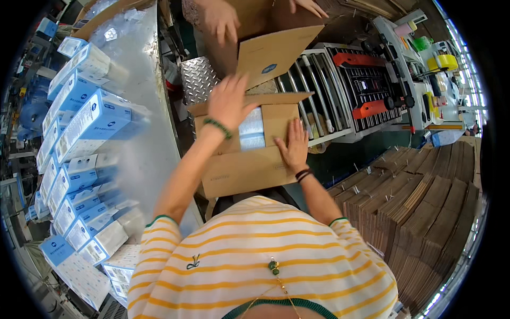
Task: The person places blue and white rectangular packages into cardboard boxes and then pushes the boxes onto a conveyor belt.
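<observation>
- Head view: left hand [229,101] raised over the open cardboard carton [244,167], palm down, fingers spread wide, gripping nothing; green bead bracelet [218,127] on its wrist.
- Right hand [294,144] lies flat on the carton's right top flap, fingers extended and slightly apart, pressing rather than grasping; dark bands [303,174] at the wrist.
- Carton sits directly in front of the torso, between both forearms, just ahead of the striped yellow-and-white shirt [255,250]. Far flap stands up; the opening shows blue-and-white packs [252,130] inside.
- Beyond it, a second carton [268,50] with one flap hanging down; another person's hands [220,18] hold its upper edges.
- Left side: metal work surface [141,106] carrying a long row of blue-and-white boxes [90,125], lying stacked and tilted toward the camera.
- Behind the cartons: roller conveyor [324,80] leading into a sealing machine with orange parts [372,109].
- Right, lower: stacks of flattened cardboard blanks [419,212] standing on edge, well apart from the hands.
</observation>
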`<state>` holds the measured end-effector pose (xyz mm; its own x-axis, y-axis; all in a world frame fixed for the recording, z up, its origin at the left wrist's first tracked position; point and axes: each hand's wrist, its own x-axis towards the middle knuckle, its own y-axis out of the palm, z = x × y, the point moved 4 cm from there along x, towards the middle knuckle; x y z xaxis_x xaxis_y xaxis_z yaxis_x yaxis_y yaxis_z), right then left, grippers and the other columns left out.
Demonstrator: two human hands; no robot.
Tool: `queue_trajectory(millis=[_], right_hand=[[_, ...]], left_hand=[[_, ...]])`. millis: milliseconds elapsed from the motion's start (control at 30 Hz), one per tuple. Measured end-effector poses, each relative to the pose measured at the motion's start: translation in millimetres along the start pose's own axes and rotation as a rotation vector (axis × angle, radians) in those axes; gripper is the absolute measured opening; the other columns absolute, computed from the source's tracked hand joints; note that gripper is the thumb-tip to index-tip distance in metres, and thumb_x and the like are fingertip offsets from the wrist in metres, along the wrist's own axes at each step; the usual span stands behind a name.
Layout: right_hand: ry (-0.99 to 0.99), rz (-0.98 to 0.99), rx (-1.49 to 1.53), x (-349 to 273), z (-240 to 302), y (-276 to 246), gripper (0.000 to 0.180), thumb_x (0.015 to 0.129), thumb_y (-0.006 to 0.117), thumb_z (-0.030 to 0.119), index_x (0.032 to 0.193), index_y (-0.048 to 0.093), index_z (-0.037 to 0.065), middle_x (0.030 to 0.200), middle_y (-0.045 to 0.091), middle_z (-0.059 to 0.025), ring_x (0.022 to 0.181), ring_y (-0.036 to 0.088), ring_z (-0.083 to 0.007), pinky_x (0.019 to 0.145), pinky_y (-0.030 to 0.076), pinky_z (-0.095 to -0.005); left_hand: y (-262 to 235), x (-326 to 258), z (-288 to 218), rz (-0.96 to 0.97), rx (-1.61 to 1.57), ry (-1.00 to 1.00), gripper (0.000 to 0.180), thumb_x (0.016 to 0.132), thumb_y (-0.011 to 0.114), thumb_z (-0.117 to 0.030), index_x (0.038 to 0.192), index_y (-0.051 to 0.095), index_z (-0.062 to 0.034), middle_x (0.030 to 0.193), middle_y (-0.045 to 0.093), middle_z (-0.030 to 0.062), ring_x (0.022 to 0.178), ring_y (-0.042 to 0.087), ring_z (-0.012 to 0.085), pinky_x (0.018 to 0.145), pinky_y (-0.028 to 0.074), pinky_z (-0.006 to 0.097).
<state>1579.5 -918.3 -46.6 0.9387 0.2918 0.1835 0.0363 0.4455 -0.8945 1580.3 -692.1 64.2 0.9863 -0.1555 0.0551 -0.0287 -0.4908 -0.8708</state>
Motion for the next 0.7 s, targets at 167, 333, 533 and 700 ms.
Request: queue_trajectory(millis=[167,333,533,700], right_hand=[[0.476,-0.17,0.53,-10.4,-21.4,1.9,0.05,0.093,0.036,0.035,0.133,0.033,0.004,0.123,0.047,-0.0225,0.107,0.049,-0.0368,0.088,0.041,-0.0374],[0.399,-0.125,0.306,25.5,-35.8,8.0,0.04,0.094,0.037,0.031,0.124,0.045,0.007,0.091,0.062,-0.0224,0.081,0.058,-0.0389,0.069,0.046,-0.0436],[0.159,0.006,0.171,129.1,-124.5,-18.0,0.031,0.09,0.044,0.024,0.117,0.049,0.009,0.071,0.06,-0.0218,0.065,0.058,-0.0394,0.056,0.044,-0.047],[-0.115,0.021,-0.243,220.4,-178.0,-40.8,0.04,0.088,0.044,0.031,0.12,0.048,0.006,0.118,0.048,-0.0221,0.108,0.048,-0.0329,0.087,0.038,-0.0451]], left_hand=[[50.2,-117.5,47.3,0.167,0.068,0.098,0.05,0.084,0.054,-0.036,0.123,0.049,-0.007,0.133,0.038,0.0198,0.124,0.034,0.0315,0.102,0.027,0.041],[85.4,-137.9,88.3,-0.28,-0.092,-0.435,0.048,0.088,0.048,-0.024,0.133,0.038,-0.0092,0.142,0.024,0.0159,0.131,0.022,0.0325,0.105,0.02,0.039],[155.7,-79.9,2.5,-0.569,-0.464,-0.66,0.055,0.083,0.055,-0.013,0.134,0.034,-0.0074,0.136,0.029,0.02,0.126,0.028,0.0331,0.104,0.023,0.04],[197.5,62.0,-60.0,-0.695,-0.469,-0.749,0.066,0.076,0.068,-0.016,0.133,0.034,-0.0068,0.129,0.033,0.0244,0.122,0.03,0.0363,0.102,0.025,0.041]])
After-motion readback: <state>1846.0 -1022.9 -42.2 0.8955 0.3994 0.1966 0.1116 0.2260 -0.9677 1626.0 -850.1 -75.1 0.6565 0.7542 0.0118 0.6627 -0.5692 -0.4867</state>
